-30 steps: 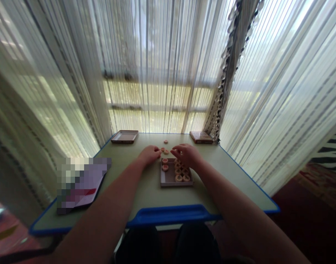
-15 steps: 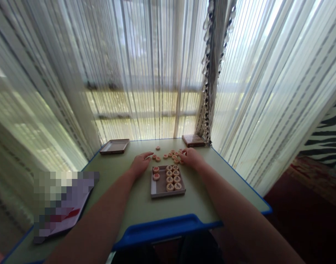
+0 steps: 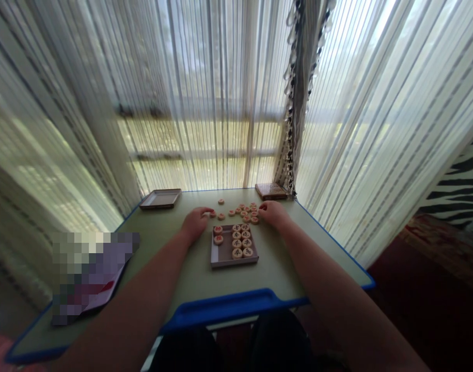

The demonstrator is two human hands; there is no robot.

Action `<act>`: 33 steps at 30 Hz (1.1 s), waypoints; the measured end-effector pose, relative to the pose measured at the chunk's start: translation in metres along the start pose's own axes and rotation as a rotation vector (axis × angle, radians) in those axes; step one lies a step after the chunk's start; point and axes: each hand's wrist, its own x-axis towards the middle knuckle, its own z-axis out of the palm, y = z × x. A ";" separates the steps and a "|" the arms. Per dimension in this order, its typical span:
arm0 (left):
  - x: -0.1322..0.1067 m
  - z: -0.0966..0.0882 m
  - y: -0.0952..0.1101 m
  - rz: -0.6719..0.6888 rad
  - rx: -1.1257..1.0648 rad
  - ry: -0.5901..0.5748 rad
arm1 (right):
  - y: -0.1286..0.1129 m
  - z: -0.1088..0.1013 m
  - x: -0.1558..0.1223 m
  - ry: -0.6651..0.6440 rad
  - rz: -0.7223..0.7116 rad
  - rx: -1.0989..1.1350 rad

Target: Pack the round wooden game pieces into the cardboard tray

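Lying along the left side of the desk (image 3: pixel 198 279) is a flat purple thing (image 3: pixel 105 297), partly blurred out; behind it, near the back edge, sits a shallow tray (image 3: pixel 161 198). Next comes the left hand (image 3: pixel 195 223), its fingers at a round piece (image 3: pixel 213 213); whether they are clamped on it or only touching, I cannot tell. The piece should be light, hard and hardly fragile, so a light pinch across its rim from opposite sides would suit it better than a press on its flat face, which could let it skid.

Right of that hand stands an open box (image 3: pixel 234 264) with two red-marked pieces (image 3: pixel 218 240) at its left and two columns of dark-marked pieces (image 3: pixel 237 243) at its right. Those sit close together, so lifting one would probably mean getting hold of an exposed rim. The box looks thin-walled and is best held by its outer sides.

Behind it lie loose red-marked pieces (image 3: pixel 246 209), bunched just left of the right hand (image 3: pixel 274 213). Its fingers are curled at the cluster's edge; any grip there is hidden.
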 end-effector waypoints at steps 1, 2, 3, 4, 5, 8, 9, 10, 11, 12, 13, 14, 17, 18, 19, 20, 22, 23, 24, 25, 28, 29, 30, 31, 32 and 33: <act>0.000 0.000 0.000 0.012 -0.017 0.045 | 0.002 0.002 0.001 0.013 -0.010 0.020; 0.000 0.000 0.000 0.020 -0.031 0.080 | 0.004 0.004 0.002 0.026 -0.028 0.044; 0.000 -0.001 0.000 0.020 -0.039 0.088 | 0.007 0.006 0.004 0.040 -0.049 0.066; 0.000 -0.001 0.001 0.011 -0.038 0.070 | 0.009 0.008 0.005 0.051 -0.073 0.081; -0.001 -0.002 0.001 0.000 -0.031 0.034 | 0.012 0.009 0.005 0.059 -0.096 0.089; -0.002 -0.002 0.004 -0.023 0.004 -0.053 | 0.017 0.012 0.006 0.063 -0.128 0.089; -0.003 -0.002 0.004 -0.016 0.016 -0.056 | 0.017 0.012 0.006 0.061 -0.132 0.091; -0.003 -0.001 0.004 0.001 0.026 -0.048 | 0.017 0.012 0.006 0.061 -0.133 0.098; -0.003 -0.001 0.003 0.027 0.036 -0.041 | 0.017 0.012 0.006 0.064 -0.132 0.106; -0.002 0.000 0.002 0.061 0.045 -0.037 | 0.017 0.013 0.006 0.066 -0.131 0.113; -0.002 0.001 0.000 0.097 0.051 -0.036 | 0.017 0.013 0.006 0.064 -0.130 0.119; -0.001 0.002 -0.001 0.127 0.055 -0.037 | 0.017 0.013 0.006 0.055 -0.130 0.122; 0.001 0.003 -0.005 0.148 0.049 -0.055 | 0.017 0.013 0.005 0.018 -0.136 0.121; 0.001 0.002 -0.006 0.137 0.042 -0.064 | 0.017 0.013 0.005 0.015 -0.138 0.120; 0.001 0.002 -0.006 0.124 0.033 -0.062 | 0.016 0.013 0.005 0.015 -0.138 0.119; 0.001 0.001 -0.006 0.108 0.025 -0.046 | 0.016 0.012 0.005 0.017 -0.137 0.117; 0.000 0.000 -0.005 0.087 0.017 0.014 | 0.015 0.011 0.004 0.017 -0.128 0.110; 0.000 0.000 -0.004 0.093 0.022 0.041 | 0.015 0.011 0.004 0.014 -0.123 0.106; 0.000 -0.001 -0.003 0.109 0.034 0.054 | 0.015 0.011 0.004 0.012 -0.119 0.104; -0.001 -0.001 -0.001 0.131 0.052 0.046 | 0.014 0.010 0.003 0.010 -0.118 0.103; -0.001 -0.003 0.001 0.196 0.092 -0.036 | 0.014 0.010 0.003 0.003 -0.126 0.100; -0.001 -0.003 0.002 0.193 0.090 -0.063 | 0.014 0.010 0.003 0.002 -0.128 0.098; -0.001 -0.004 0.002 0.175 0.083 -0.079 | 0.014 0.010 0.003 0.003 -0.129 0.095; -0.001 -0.004 0.002 0.147 0.074 -0.084 | 0.015 0.011 0.003 0.006 -0.131 0.092; -0.001 -0.004 0.001 0.115 0.066 -0.071 | 0.015 0.011 0.004 0.010 -0.135 0.093; -0.001 -0.004 0.001 0.088 0.061 -0.046 | 0.015 0.011 0.004 0.015 -0.138 0.098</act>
